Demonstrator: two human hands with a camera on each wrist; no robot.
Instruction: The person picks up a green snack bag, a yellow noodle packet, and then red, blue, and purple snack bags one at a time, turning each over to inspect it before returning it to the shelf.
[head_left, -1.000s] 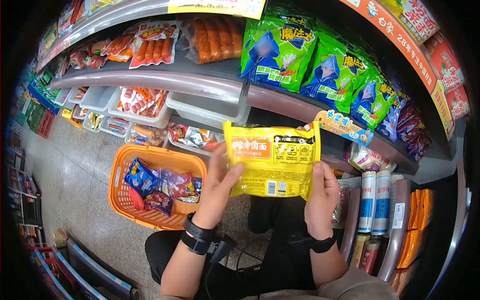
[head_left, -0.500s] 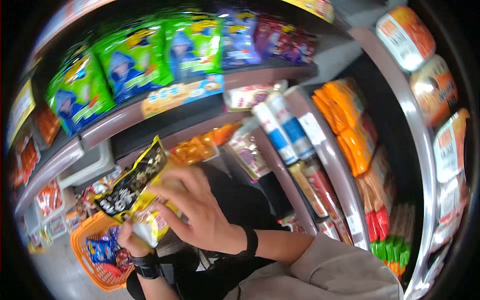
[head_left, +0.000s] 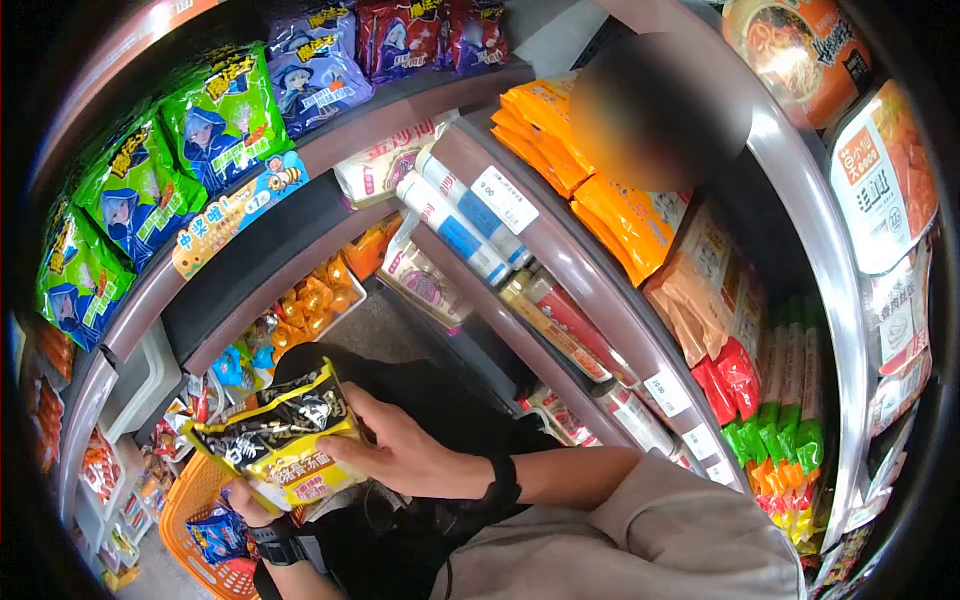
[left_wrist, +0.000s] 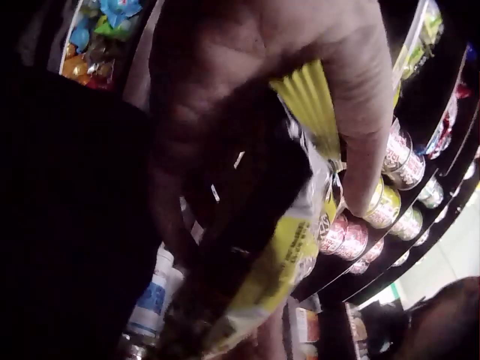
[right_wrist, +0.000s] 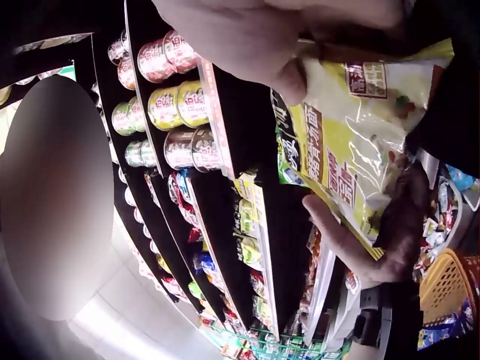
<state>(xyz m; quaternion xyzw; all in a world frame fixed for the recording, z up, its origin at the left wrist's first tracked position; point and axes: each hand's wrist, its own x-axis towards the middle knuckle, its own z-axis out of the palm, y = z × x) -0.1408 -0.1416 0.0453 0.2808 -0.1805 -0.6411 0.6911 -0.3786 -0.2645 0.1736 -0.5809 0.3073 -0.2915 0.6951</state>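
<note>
A yellow and black instant noodle pack [head_left: 285, 440] is held low in front of the person, printed front facing up. At its lower left end the left hand [head_left: 252, 503] grips it, with the wrist above the orange basket. The right hand [head_left: 415, 452] holds the opposite end, its thumb lying across the front. From the right wrist view, the pack [right_wrist: 352, 142] spans the two hands, the left thumb along its edge. The left wrist view shows the left hand [left_wrist: 262, 45] over the pack's crimped yellow end, much of it dark.
An orange basket [head_left: 190, 520] with snack bags stands on the floor at lower left. Shelves curve round ahead, with green snack bags [head_left: 140, 190], wrapped noodle rolls [head_left: 450, 235] and orange packs [head_left: 620, 225]. Wrapped sweets [head_left: 310, 300] fill a low bin beyond the hands.
The noodle pack has been turned from its back to its front. The right hand came off it, fingers spread, then took hold again. The head view has swung right along the shelves.
</note>
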